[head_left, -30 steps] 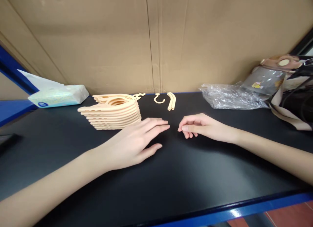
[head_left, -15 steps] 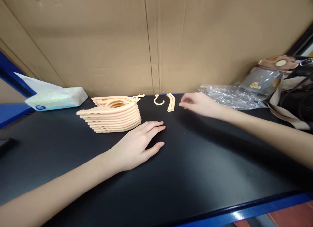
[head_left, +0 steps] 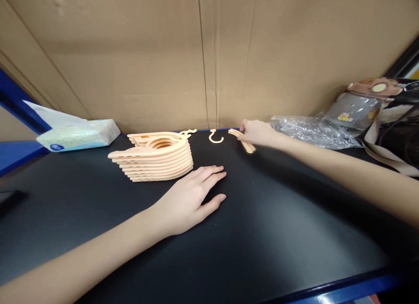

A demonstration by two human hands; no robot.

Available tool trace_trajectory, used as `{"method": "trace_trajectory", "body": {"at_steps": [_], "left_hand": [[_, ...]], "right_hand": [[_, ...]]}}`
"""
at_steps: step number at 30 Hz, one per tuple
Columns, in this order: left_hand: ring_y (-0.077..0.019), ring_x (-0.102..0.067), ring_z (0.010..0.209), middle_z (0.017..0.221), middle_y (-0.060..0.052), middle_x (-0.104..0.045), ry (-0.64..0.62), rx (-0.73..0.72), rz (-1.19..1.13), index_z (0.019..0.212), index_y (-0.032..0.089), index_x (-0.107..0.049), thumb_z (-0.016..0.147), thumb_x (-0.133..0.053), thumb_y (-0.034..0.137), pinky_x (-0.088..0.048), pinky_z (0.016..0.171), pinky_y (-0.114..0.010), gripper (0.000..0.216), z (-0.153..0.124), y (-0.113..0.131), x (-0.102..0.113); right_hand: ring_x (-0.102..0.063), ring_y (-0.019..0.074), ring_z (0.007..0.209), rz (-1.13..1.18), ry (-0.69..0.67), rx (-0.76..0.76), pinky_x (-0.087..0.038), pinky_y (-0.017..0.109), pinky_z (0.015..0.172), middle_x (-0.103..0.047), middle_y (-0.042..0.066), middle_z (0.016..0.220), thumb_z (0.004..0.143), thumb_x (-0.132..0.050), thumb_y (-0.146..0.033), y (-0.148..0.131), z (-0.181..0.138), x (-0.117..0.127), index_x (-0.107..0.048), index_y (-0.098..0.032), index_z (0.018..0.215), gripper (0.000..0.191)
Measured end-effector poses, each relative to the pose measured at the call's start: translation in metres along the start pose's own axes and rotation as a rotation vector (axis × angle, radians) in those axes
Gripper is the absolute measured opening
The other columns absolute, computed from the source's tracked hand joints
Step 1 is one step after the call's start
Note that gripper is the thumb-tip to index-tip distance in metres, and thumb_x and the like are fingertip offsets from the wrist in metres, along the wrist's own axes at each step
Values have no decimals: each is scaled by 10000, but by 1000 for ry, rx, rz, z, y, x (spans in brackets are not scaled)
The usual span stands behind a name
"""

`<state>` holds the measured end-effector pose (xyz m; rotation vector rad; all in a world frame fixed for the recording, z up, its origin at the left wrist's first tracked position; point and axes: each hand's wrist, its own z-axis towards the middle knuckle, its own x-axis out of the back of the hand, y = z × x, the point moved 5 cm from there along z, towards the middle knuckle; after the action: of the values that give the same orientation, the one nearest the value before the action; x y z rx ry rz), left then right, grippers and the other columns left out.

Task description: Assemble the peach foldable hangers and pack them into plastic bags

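Note:
My right hand (head_left: 258, 132) pinches a pair of short, curved, cream plastic hanger arms (head_left: 246, 145) near the back of the black table. Its thumb and fingers close around their middle. My left hand (head_left: 190, 199) lies flat on the tabletop with its fingers spread, holding nothing. Just behind and left of it sits a neat stack of cream plastic hangers (head_left: 157, 158). A small hook (head_left: 216, 137) of the same cream plastic lies between that stack and my right hand.
A tissue pack (head_left: 78, 134) stands at the back left with a sheet sticking out. Crumpled clear plastic (head_left: 314, 131) lies at the back right, beside a clear bottle (head_left: 352, 110) and a beige strap (head_left: 382, 151). Brown cardboard (head_left: 147, 59) rises behind the table (head_left: 245, 243).
My right hand has closed on the two curved arms, which have shifted right and turned more slanted. My left hand stays resting on the table.

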<state>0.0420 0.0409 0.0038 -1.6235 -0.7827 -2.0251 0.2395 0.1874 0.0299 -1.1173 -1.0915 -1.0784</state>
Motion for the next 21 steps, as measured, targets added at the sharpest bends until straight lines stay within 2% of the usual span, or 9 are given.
{"method": "trace_trajectory", "body": {"at_steps": [2, 6, 9, 12, 15, 19, 21], "left_hand": [[-256, -426, 1350, 1480, -109, -445, 2, 4, -1, 1405, 147, -460, 1000, -393, 397, -389, 1116, -434, 481, 0, -1, 0], [-258, -430, 1345, 1474, -109, -451, 10, 6, 2, 1401, 149, -463, 999, -391, 399, -393, 1111, -433, 479, 1, -1, -1], [-258, -443, 1333, 1462, -118, -460, 9, 9, -3, 1399, 138, -458, 993, -407, 396, -402, 1103, -424, 483, 1, 0, -2], [-254, -461, 1315, 1441, -123, -478, 26, 12, -18, 1394, 130, -451, 991, -412, 371, -411, 1097, -417, 471, 1, 1, -1], [-232, -484, 1295, 1416, -116, -501, 55, 0, -33, 1365, 125, -473, 1003, -338, 257, -419, 1092, -398, 409, 0, 0, 1], [-217, -484, 1297, 1417, -107, -506, 86, -14, -35, 1358, 127, -476, 968, -315, 135, -434, 1082, -384, 421, 0, -2, 0], [-222, -479, 1304, 1418, -103, -508, 89, -15, -36, 1358, 133, -475, 950, -330, 112, -442, 1078, -392, 433, 0, -3, -1]], "right_hand": [[-656, 254, 875, 28, -26, 11, -453, 326, 689, -720, 88, 986, 769, -619, -353, 10, -11, 3, -648, -176, 1079, 358], [-651, 212, 793, 87, -84, 71, -451, 308, 659, -729, 37, 881, 765, -633, -354, 19, -47, 9, -715, -210, 901, 215], [-646, 188, 751, 131, -129, 141, -461, 298, 649, -722, 25, 857, 777, -649, -364, 16, -78, 10, -727, -216, 902, 209], [-638, 177, 715, 291, -197, 254, -468, 289, 627, -703, 28, 814, 753, -702, -388, 4, -107, 8, -738, -205, 890, 231], [-620, 148, 710, 410, -249, 383, -460, 269, 621, -678, 20, 839, 774, -716, -385, -15, -132, 6, -740, -209, 883, 209], [-589, 113, 707, 429, -361, 583, -419, 241, 602, -627, -9, 840, 833, -690, -389, -45, -162, 4, -745, -257, 920, 167], [-576, 108, 693, 383, -366, 629, -410, 242, 595, -604, -10, 840, 872, -650, -392, -54, -171, 4, -737, -264, 957, 177]]}}
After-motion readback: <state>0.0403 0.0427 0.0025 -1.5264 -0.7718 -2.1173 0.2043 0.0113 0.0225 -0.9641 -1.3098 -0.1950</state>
